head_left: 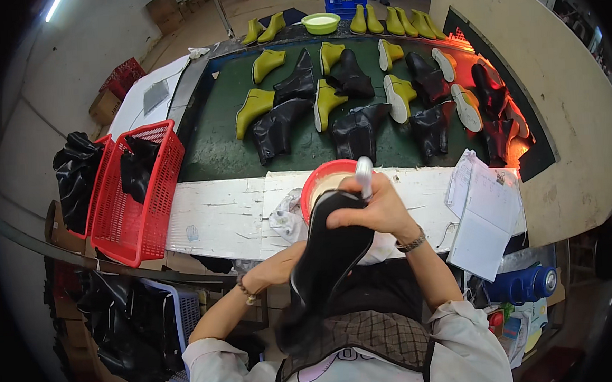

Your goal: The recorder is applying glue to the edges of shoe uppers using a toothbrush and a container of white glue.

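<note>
A black boot upper (330, 248) is held up in front of me, slanting from the red bowl down toward my lap. My right hand (379, 208) grips its far end, the thumb pressed on the black surface. A white, rounded handle (365, 177) sticks up from the same hand; the tool's other end is hidden. From the left, my left hand (290, 259) reaches behind the upper, which covers its fingers. Just beyond the upper stands the red bowl (332, 167) with a cream-coloured substance inside. A crumpled white cloth (289, 219) lies left of the bowl.
Yellow-green boots (255, 112) and black uppers (273, 130) lie in rows on the green surface (214, 147). Red baskets (137, 200) stand left, a blue basket (186, 315) below. An open notebook (483, 209) and blue flask (525, 284) are right. An orange-red glow lights the far right.
</note>
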{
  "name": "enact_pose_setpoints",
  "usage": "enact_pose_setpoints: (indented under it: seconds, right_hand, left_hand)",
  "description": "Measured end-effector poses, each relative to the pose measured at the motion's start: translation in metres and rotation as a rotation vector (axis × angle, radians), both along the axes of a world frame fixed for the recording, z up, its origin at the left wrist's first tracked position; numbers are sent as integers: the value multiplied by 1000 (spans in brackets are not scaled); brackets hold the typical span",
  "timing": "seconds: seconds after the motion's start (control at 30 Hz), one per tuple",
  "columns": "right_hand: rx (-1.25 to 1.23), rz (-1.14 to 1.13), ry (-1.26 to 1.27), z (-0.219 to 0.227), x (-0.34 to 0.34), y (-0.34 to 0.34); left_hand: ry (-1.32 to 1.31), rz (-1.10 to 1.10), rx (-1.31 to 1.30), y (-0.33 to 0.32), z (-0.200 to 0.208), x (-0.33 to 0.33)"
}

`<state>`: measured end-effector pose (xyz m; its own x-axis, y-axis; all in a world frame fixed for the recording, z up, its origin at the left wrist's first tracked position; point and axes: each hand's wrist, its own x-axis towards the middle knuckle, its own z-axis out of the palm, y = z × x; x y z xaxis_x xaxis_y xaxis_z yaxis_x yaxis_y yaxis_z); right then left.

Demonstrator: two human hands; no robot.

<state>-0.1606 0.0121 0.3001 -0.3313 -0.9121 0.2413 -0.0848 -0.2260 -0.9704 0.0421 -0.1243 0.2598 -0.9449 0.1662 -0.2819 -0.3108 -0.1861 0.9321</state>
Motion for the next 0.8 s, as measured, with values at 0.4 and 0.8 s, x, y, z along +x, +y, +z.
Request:
enact_pose_setpoints:
  seconds: [0.4, 0.8]
  right_hand:
    - [251, -603, 641, -44, -19, 14]
    - [333, -461, 700, -58, -59, 46]
  left_hand:
    - [-46, 595, -13, 10, -7, 30]
    - [-414, 691, -57, -7, 1, 18]
